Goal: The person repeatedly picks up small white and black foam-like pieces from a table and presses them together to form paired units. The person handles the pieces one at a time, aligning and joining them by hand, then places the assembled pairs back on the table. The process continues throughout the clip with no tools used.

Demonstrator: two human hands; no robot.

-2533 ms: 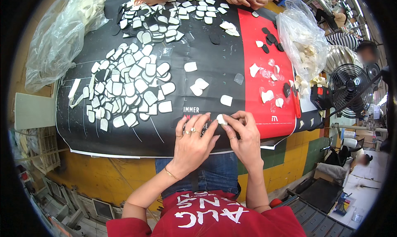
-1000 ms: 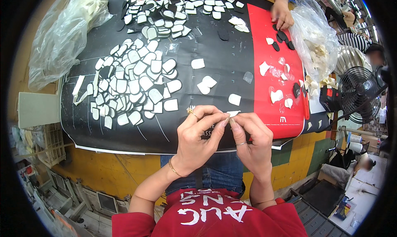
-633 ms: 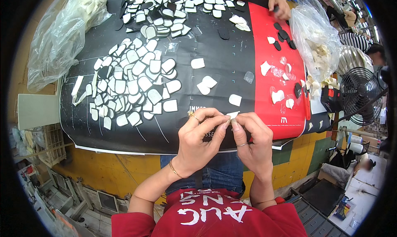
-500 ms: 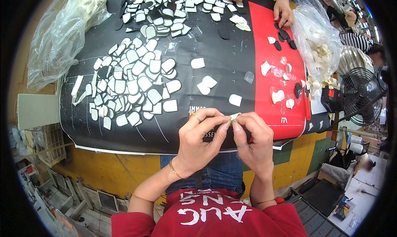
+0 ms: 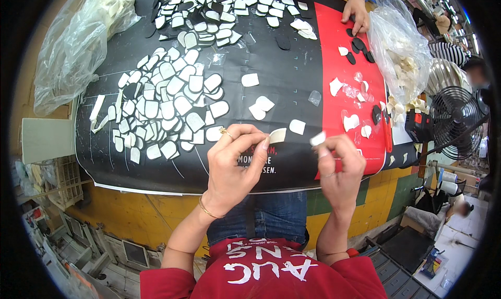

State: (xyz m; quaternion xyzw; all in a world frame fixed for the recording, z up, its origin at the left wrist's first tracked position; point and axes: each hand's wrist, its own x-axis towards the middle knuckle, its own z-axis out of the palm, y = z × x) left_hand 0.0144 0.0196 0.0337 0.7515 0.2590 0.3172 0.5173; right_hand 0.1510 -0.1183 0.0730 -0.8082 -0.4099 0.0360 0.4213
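Note:
Above the table's near edge, my left hand (image 5: 235, 160) pinches a cream-coloured pad (image 5: 277, 135) between thumb and fingertips. To its right and apart from it, my right hand (image 5: 342, 166) grips a small white piece (image 5: 318, 138), thin and slightly blurred, which may be a peeled backing. A single white rounded pad (image 5: 297, 126) lies on the black mat between and just beyond my hands. Farther off are two overlapping white pads (image 5: 261, 107) and another white pad (image 5: 250, 79). A large heap of white U-shaped pads (image 5: 167, 108) spreads to the left of my left hand.
On the red strip (image 5: 339, 116) lie black ovals (image 5: 357, 43) and white scraps (image 5: 350, 122). Another person's hand (image 5: 356, 14) touches the ovals. Plastic bags (image 5: 399, 48) flank the table, another heap (image 5: 219, 19) lies at the far side, and a fan (image 5: 455, 121) stands right.
My hands, together at one white piece before, have moved apart. The left went left with the cream pad, the right went right with the small white piece.

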